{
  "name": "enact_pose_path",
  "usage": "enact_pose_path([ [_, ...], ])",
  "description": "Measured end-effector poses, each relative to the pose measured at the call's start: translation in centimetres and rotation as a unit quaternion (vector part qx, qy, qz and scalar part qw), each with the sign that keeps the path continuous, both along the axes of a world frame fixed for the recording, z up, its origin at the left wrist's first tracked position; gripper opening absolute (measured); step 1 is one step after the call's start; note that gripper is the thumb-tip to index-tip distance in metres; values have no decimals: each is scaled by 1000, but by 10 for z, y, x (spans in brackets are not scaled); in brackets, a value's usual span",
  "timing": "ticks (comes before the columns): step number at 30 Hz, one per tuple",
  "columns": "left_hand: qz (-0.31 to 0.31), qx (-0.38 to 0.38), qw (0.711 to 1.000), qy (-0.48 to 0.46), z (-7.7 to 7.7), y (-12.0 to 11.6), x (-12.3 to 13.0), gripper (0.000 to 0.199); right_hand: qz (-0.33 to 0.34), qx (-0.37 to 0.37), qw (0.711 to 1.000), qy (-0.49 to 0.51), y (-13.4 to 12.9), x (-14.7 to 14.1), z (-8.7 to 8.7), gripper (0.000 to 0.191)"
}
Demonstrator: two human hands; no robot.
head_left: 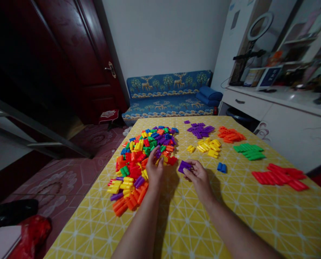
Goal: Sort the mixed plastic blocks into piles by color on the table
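Note:
My right hand [198, 176] pinches a purple plastic building block [184, 166] between thumb and fingers, just above the table. At the right edge of a mixed heap of coloured blocks [134, 156], my left hand [155, 169] has its thumb and fingers apart. A purple piece [158, 154] shows between those fingers; whether they touch it I cannot tell. Beyond my right hand lie same-coloured groups: purple blocks [199, 130], yellow blocks [207, 145], orange blocks [230, 134], green blocks [249, 151] and red blocks [280, 176]. A lone blue block [222, 167] lies nearest that hand.
The table wears a yellow cloth [187, 223] with white lines. Behind it stands a blue patterned sofa [165, 102]. A white cabinet [290, 129] flanks the right side. To the left are a dark red door [76, 54] and a metal frame [36, 124].

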State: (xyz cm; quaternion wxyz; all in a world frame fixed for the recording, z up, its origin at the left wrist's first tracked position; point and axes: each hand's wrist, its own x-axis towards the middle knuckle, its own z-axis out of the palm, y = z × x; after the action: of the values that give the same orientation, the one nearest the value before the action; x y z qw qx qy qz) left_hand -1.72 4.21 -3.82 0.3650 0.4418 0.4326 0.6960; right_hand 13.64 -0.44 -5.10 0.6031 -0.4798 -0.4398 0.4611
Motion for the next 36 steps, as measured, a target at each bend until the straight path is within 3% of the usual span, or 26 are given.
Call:
enact_pose_path([
  [5, 26, 26, 977, 210, -4, -1, -10, 54, 4, -10, 1000, 6, 1, -6, -2, 46],
  [8, 74, 33, 955, 285, -5, -2, -9, 61, -1, -4, 1000, -5, 2, -7, -2, 46],
  [11, 105, 55, 932, 344, -5, -4, -6, 56, -10, 1, 999, -34, 2, -6, -1, 39],
  [15, 39, 62, 927, 369, -4, -10, 3, 30, -34, 5, 998, -45, 2, -1, -2, 39],
  [18, -9, 36, 915, 401, -7, -13, 9, 26, -20, -1, 998, -60, 11, 7, -3, 38],
  [23, -24, 15, 911, 411, -16, -11, 9, 33, 35, -42, 985, -164, 68, 37, 9, 22],
  [26, -29, 7, 917, 398, -17, -8, 7, 31, -29, -41, 979, -200, 116, 60, 23, 20],
  [30, -27, -7, 914, 406, -16, -9, 8, 31, -131, -6, 976, -174, 154, 83, 30, 46],
  [33, -17, 11, 901, 434, -16, -10, 10, 34, -151, 8, 974, -169, 145, 84, 17, 53],
  [36, -5, 29, 886, 462, -17, -10, 11, 34, -118, 12, 977, -177, 112, 69, -6, 42],
])
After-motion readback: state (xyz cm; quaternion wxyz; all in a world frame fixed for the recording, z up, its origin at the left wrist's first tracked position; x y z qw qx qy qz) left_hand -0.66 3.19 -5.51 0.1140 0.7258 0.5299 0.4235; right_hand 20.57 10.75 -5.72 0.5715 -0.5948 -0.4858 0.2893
